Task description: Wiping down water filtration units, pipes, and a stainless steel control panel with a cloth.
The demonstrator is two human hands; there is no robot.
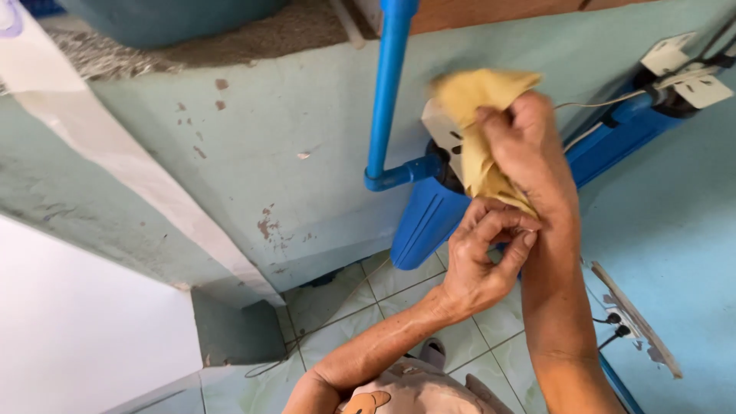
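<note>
So we've got our right hand [529, 138] up high, fingers closed around a crumpled yellow cloth [479, 130] — soft, wrinkly stuff, bunched against the white cap on top of the blue filter housing [429, 222]. That housing is a smooth, glossy plastic cylinder, tilted in our view, and the cloth hangs down right in front of it. Our left hand [483, 261] sits just below, fingers curled in a pinch on the cloth's bottom edge, touching the right wrist. A round blue pipe [387, 92] runs down the wall and elbows into the housing. The pale green wall [253, 153] is painted, matte and chipped in spots. Down below, glossy square floor tiles [345, 307] with thin grout lines.
</note>
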